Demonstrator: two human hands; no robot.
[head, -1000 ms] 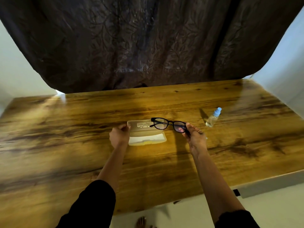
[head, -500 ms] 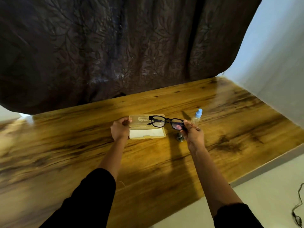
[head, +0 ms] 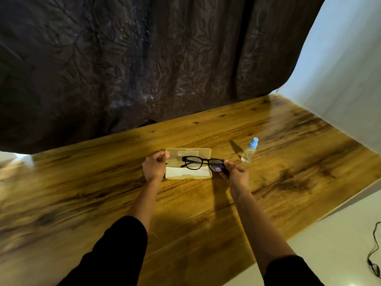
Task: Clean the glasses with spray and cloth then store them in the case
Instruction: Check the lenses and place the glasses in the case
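Black-framed glasses (head: 203, 164) hang just above an open translucent case (head: 188, 154) on the wooden table. My right hand (head: 235, 174) pinches the glasses at their right end. My left hand (head: 154, 167) grips the case's left edge, near the hinge. A white cloth (head: 185, 173) lies inside the lower half of the case. A small clear spray bottle (head: 249, 150) with a blue cap stands to the right of the case, apart from both hands.
The wooden table (head: 288, 182) runs diagonally; its near edge drops to a pale floor at lower right. A dark patterned curtain (head: 144, 69) hangs behind the table. A black cable (head: 374, 259) lies on the floor at far right.
The glasses have come lower and further left over the open case. My left hand keeps its hold on the case. The view has swung, shifting the table in frame.
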